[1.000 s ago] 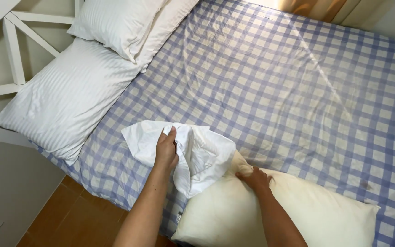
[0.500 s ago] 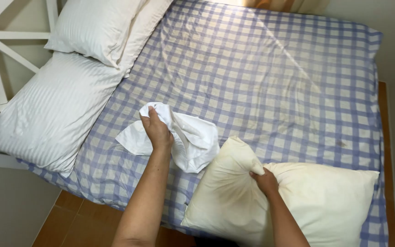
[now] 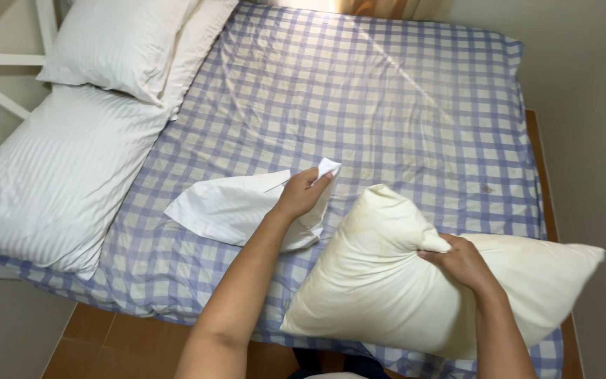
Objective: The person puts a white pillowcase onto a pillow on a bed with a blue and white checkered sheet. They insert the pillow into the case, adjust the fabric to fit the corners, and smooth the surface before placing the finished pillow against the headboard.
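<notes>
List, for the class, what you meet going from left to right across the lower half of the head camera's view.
Large white striped pillow → flat white fabric pillowcase → left hand pinching the pillowcase's edge → bare cream pillow → right hand gripping that pillow's top edge.

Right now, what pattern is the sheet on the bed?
The bed sheet is a blue-and-white check, seen clearly in the head view.
</notes>
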